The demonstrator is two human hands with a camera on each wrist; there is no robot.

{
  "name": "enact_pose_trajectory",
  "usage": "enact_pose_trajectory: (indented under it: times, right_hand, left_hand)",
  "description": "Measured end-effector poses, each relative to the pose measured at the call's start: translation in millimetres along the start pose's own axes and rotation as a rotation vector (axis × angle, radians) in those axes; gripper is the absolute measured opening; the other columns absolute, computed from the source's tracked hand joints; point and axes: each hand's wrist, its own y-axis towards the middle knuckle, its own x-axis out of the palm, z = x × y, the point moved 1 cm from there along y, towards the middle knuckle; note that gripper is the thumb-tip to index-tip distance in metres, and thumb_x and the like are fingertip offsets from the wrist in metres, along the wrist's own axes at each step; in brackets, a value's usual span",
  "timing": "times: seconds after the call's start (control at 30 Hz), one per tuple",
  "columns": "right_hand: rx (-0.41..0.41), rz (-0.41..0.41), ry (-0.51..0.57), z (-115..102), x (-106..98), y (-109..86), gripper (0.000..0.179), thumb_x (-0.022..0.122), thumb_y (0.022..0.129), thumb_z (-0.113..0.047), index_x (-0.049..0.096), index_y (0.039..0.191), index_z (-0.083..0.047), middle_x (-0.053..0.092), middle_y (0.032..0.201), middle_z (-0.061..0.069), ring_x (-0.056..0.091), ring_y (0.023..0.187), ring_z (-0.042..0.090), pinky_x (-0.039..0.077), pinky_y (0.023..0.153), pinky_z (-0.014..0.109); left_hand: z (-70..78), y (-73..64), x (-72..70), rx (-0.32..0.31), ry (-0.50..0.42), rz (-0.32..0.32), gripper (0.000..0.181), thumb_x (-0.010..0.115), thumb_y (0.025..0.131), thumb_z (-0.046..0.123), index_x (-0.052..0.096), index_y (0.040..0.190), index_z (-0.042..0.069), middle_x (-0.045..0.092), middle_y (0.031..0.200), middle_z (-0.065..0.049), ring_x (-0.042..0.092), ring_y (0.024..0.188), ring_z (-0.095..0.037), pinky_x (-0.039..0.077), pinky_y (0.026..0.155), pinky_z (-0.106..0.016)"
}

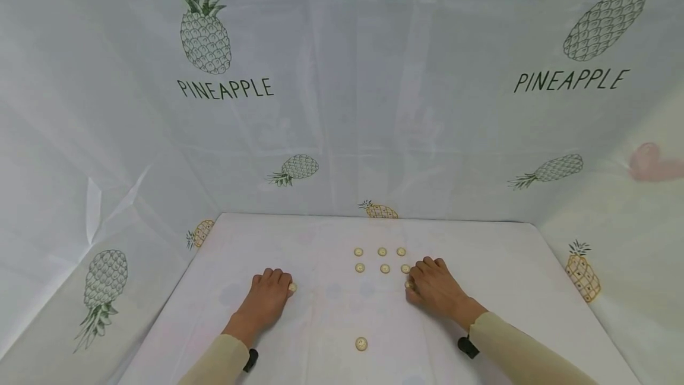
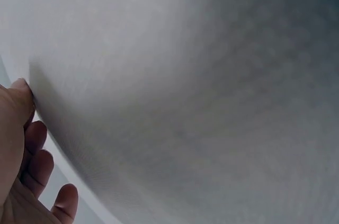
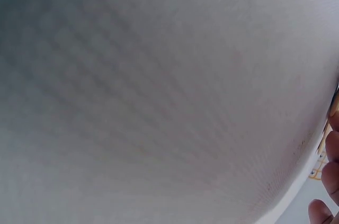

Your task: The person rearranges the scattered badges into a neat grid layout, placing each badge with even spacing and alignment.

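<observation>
On the left of the white-covered table, my left hand (image 1: pixel 272 293) has its fingers curled and pinches a round beige button (image 1: pixel 292 287) at its thumb side. The left wrist view shows that hand's thumb and curled fingers (image 2: pixel 38 173) at the left edge, with the button out of sight. Right of centre, my right hand (image 1: pixel 439 287) pinches another beige button (image 1: pixel 409 284), partly covered by the fingers. Just above it lies a button (image 1: pixel 405 268) close to the knuckles. Only fingertips (image 3: pixel 331 179) of this hand show in the right wrist view.
Several like buttons lie in two short rows (image 1: pixel 382 252) beyond the right hand. A single button (image 1: pixel 361 344) sits nearer the front, between the arms. White sheets with pineapple prints (image 1: pixel 205 40) hang behind and beside the table (image 1: pixel 320 227).
</observation>
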Motion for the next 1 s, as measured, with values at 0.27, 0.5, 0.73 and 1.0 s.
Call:
enact_pose_trajectory:
  times: [0.27, 0.5, 0.73, 1.0]
  right_hand:
    - [0.008, 0.002, 0.007, -1.0, -0.4, -0.3, 0.020, 0.076, 0.090, -0.030, 0.062, 0.085, -0.017, 0.059, 0.084, -0.003, 0.047, 0.084, 0.017, 0.042, 0.082, 0.041]
    - [0.008, 0.012, -0.006, 1.0, -0.2, -2.5, 0.020, 0.078, 0.089, -0.031, 0.067, 0.090, -0.015, 0.061, 0.087, -0.003, 0.046, 0.085, 0.017, 0.040, 0.082, 0.040]
    - [0.010, -0.015, 0.037, -1.8, -4.5, -2.6, 0.015, 0.077, 0.091, -0.028, 0.070, 0.092, -0.016, 0.064, 0.091, -0.004, 0.049, 0.087, 0.015, 0.042, 0.083, 0.040]
    - [-0.012, -0.013, 0.026, -4.5, -6.7, -1.4, 0.014, 0.078, 0.090, -0.027, 0.067, 0.088, -0.019, 0.063, 0.088, -0.005, 0.049, 0.086, 0.016, 0.042, 0.081, 0.039]
  left_hand:
    - [0.8, -1.8, -1.1, -0.011, -0.010, -0.015, 0.017, 0.069, 0.104, 0.025, 0.058, 0.103, 0.012, 0.053, 0.092, 0.000, 0.046, 0.091, -0.022, 0.042, 0.083, -0.045]
    - [1.2, -2.3, 0.3, 0.003, 0.002, 0.021, 0.018, 0.070, 0.103, 0.025, 0.056, 0.102, 0.014, 0.052, 0.092, 0.002, 0.044, 0.089, -0.021, 0.039, 0.078, -0.042]
    - [0.6, -2.8, 2.1, -0.007, 0.007, 0.014, 0.019, 0.070, 0.103, 0.026, 0.056, 0.103, 0.014, 0.051, 0.092, 0.001, 0.043, 0.088, -0.021, 0.039, 0.077, -0.042]
    - [-0.3, -2.6, 5.3, -0.015, 0.015, 0.007, 0.019, 0.069, 0.103, 0.027, 0.056, 0.105, 0.014, 0.051, 0.093, 0.001, 0.043, 0.089, -0.021, 0.038, 0.077, -0.040]
